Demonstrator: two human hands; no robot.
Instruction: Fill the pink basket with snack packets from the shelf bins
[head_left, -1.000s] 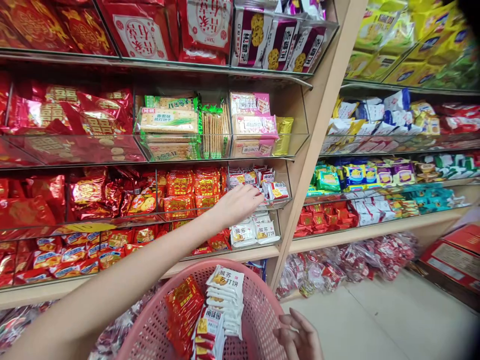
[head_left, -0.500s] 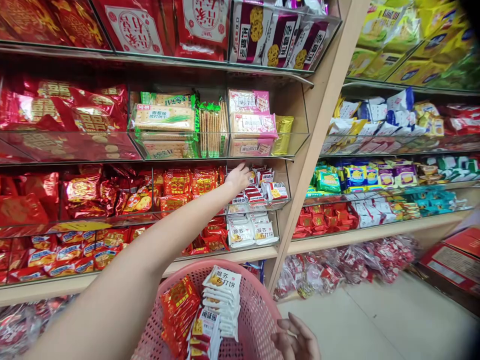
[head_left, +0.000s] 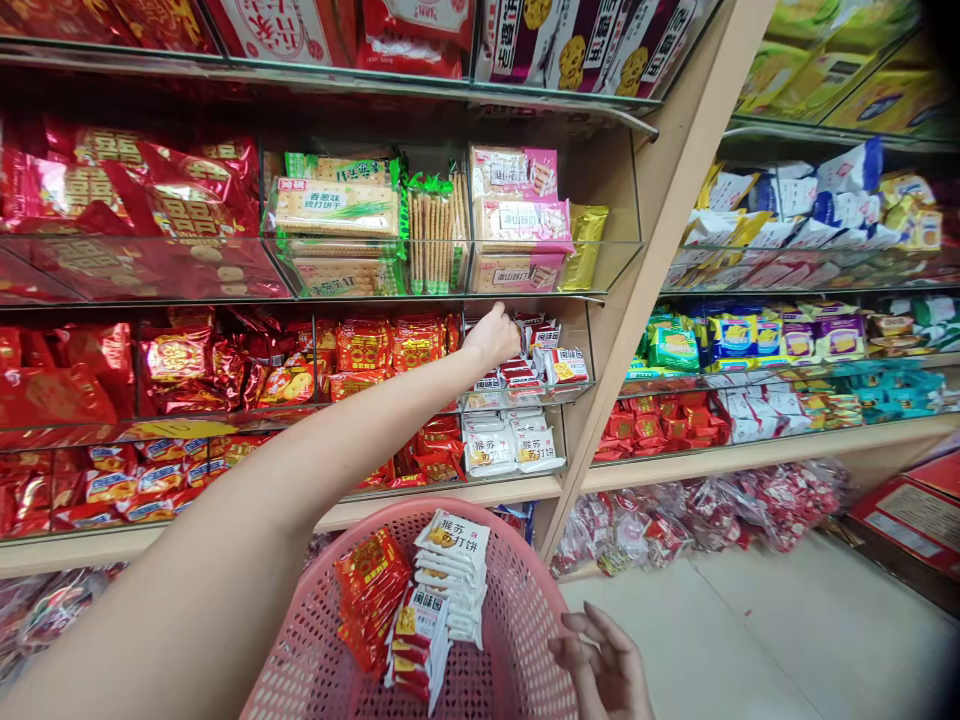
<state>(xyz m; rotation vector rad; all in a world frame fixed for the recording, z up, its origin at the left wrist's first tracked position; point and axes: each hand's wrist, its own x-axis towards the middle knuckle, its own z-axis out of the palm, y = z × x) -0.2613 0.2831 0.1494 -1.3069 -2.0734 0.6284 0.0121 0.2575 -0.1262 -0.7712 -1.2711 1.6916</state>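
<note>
My left hand (head_left: 493,337) reaches up into a shelf bin of small red-and-white cracker packets (head_left: 564,367). Its fingers are curled closed among the packets, and whatever they grip is hidden behind the knuckles. Below stands a pink plastic basket (head_left: 517,570) with perforated sides. Inside it lie a stack of red packets (head_left: 373,590), a row of white cracker packets (head_left: 452,560) and several red-and-white packets (head_left: 418,640). My right hand (head_left: 604,665) is at the basket's right rim, its fingers loosely bent and apart, with nothing seen in them.
White cracker packets (head_left: 491,450) fill the bin under my left hand. Clear dividers and a shelf edge (head_left: 420,298) surround the reach. A wooden upright (head_left: 637,270) separates this rack from another. Bagged goods (head_left: 690,510) sit low at right, near a red carton (head_left: 911,520) on the floor.
My left hand has closed its fingers among the packets, where they were straighter before. The view has shifted slightly, and my right hand stays by the basket's rim.
</note>
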